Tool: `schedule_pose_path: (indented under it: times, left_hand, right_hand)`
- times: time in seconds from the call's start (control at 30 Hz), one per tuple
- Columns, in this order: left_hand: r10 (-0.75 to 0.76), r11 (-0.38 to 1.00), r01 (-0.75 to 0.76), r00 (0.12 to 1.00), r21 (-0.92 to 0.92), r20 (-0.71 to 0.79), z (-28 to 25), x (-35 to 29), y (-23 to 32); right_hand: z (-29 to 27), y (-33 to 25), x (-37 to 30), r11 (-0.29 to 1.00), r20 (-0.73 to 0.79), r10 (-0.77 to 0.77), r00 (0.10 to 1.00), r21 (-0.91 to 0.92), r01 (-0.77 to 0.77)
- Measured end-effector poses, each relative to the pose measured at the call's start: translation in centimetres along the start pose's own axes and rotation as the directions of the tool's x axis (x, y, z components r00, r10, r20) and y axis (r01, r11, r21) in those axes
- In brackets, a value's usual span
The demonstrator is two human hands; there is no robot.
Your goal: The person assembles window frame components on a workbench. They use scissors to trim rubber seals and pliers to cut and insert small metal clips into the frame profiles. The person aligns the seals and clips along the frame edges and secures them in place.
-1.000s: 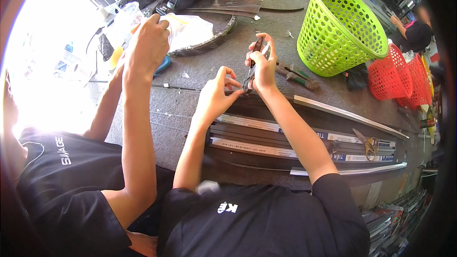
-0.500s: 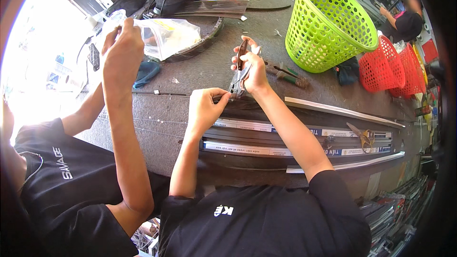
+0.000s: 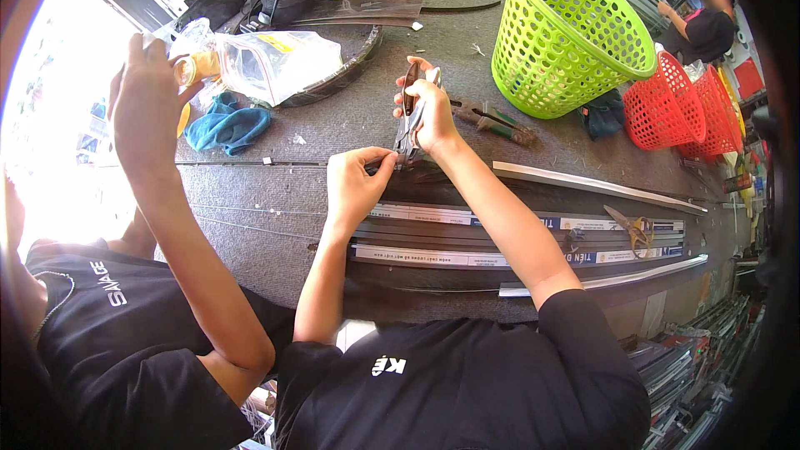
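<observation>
My right hand (image 3: 432, 117) is wrapped around the handles of a metal plier-like tool (image 3: 407, 135), one handle brown, its jaws pointing down toward the table. Just left of the jaws, my left hand (image 3: 357, 187) is closed in a pinch. What lies between its thumb and forefinger is too small to make out. A thin dark strip (image 3: 287, 163) runs along the table toward that hand. Below my forearms lie long dark profiles with printed white-and-blue labels (image 3: 433, 257). Scissors with golden handles (image 3: 640, 238) rest across them.
A green perforated basket (image 3: 550, 42) stands behind my right hand, red baskets (image 3: 662, 104) beyond it. A green-handled tool (image 3: 496, 125) lies nearby. At left, a co-worker's raised hand (image 3: 143, 96) is near a blue cloth (image 3: 229, 123) and a clear plastic bag (image 3: 283, 62).
The co-worker's raised hand has moved left and down, uncovering more of the blue cloth and a yellowish roll. My hands keep their grip; the whole view has shifted slightly.
</observation>
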State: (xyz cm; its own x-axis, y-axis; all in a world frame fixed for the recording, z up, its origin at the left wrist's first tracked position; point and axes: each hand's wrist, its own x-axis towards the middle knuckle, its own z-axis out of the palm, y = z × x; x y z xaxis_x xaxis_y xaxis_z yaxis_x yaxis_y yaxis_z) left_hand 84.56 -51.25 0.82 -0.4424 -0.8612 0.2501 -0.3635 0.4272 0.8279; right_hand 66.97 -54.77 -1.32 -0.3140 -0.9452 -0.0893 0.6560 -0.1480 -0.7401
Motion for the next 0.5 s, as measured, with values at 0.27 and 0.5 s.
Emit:
schedule_pose_path:
  times: [0.27, 0.5]
  left_hand:
    - [-0.001, 1.0, 0.001, 1.0, 0.001, -0.004, 0.2, 0.1, -0.2]
    - [0.011, 1.0, -0.011, 1.0, 0.019, -0.006, 0.1, 0.0, 0.0]
  right_hand:
    - [0.3, 0.2, 0.5, 0.996, -0.046, -0.021, 0.999, 0.088, 0.025]
    - [-0.2, 0.2, 1.5, 0.997, 0.056, -0.065, 0.996, -0.025, 0.066]
